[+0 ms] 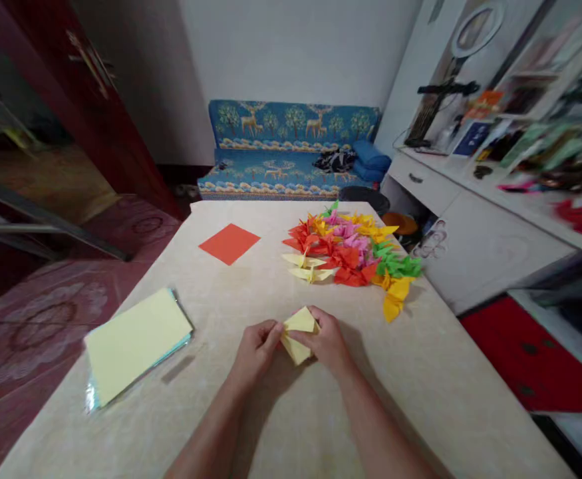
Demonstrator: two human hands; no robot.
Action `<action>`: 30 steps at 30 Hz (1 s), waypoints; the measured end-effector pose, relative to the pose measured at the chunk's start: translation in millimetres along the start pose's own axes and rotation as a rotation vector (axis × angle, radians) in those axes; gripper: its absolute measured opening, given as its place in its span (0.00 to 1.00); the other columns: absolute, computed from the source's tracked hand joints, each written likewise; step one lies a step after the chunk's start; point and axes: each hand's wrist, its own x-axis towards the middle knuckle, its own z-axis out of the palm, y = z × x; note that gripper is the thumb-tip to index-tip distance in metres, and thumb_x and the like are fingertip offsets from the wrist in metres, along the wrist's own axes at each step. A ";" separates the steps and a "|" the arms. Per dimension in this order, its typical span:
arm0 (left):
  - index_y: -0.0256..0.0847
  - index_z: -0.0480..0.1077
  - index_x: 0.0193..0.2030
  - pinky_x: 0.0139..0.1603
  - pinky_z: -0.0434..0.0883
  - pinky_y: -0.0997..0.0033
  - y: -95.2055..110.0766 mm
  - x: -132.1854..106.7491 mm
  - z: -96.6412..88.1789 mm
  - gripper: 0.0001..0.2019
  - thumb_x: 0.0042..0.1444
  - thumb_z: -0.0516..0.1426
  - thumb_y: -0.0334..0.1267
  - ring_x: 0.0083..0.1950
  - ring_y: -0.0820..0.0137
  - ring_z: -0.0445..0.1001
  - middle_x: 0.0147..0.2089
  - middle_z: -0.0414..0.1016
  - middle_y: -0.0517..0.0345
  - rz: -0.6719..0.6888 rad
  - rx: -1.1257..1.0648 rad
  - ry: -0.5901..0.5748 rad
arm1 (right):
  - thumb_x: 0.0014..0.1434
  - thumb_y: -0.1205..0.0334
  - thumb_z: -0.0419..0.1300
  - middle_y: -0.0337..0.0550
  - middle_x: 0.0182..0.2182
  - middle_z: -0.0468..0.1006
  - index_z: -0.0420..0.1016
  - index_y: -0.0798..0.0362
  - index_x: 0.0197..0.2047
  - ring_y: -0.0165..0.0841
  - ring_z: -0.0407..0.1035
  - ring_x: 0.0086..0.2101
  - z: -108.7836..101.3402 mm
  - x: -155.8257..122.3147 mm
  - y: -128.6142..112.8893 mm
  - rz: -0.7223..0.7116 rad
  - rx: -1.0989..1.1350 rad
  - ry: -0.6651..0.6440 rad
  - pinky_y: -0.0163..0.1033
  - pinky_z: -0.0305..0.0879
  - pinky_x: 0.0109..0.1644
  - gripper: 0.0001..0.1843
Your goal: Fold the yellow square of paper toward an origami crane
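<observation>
A home living room: deer-patterned blue sofa (291, 150), white drawer cabinet (470, 233), cluttered shelves (545, 126), red floor mat (46, 319).

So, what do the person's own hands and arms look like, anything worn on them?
Both are bare. The left hand and right hand wear no gloves, and no ring, watch or bracelet shows. The forearms are uncovered, with no sleeve in view.

Folded paper (299, 334) between left hand (257, 349) and right hand (328, 342) at near middle of the table (420, 372), paper stack (136, 342) on the left, single sheet (229, 243) farther back, pile of paper cranes (353, 253) back right, sofa (291, 156) behind the table
</observation>
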 end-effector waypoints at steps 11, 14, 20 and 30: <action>0.34 0.71 0.33 0.28 0.63 0.76 -9.2 1.5 2.7 0.07 0.48 0.57 0.34 0.27 0.72 0.67 0.26 0.71 0.58 -0.039 -0.077 0.038 | 0.55 0.54 0.56 0.36 0.22 0.69 0.70 0.54 0.28 0.29 0.63 0.25 12.6 -5.7 4.1 -0.108 -0.174 0.111 0.30 0.58 0.27 0.12; 0.34 0.70 0.35 0.30 0.64 0.76 -10.6 1.7 3.1 0.07 0.47 0.58 0.32 0.30 0.71 0.69 0.29 0.73 0.57 -0.040 -0.185 0.040 | 0.55 0.53 0.56 0.36 0.22 0.68 0.69 0.54 0.29 0.29 0.63 0.25 12.2 -4.4 6.0 -0.084 -0.113 0.114 0.30 0.57 0.26 0.13; 0.39 0.69 0.42 0.36 0.67 0.73 -8.2 1.1 3.3 0.12 0.49 0.60 0.36 0.33 0.70 0.72 0.33 0.76 0.56 -0.052 -0.498 0.091 | 0.55 0.49 0.54 0.37 0.20 0.67 0.68 0.56 0.26 0.29 0.62 0.22 5.6 0.7 8.8 0.068 0.143 0.093 0.32 0.56 0.24 0.18; 0.39 0.77 0.41 0.40 0.66 0.73 -10.0 -0.5 4.3 0.12 0.49 0.61 0.39 0.41 0.67 0.71 0.43 0.75 0.52 -0.053 -0.348 0.012 | 0.55 0.50 0.56 0.34 0.19 0.62 0.65 0.53 0.22 0.29 0.58 0.23 11.7 -4.7 3.9 0.027 0.172 0.193 0.32 0.53 0.25 0.17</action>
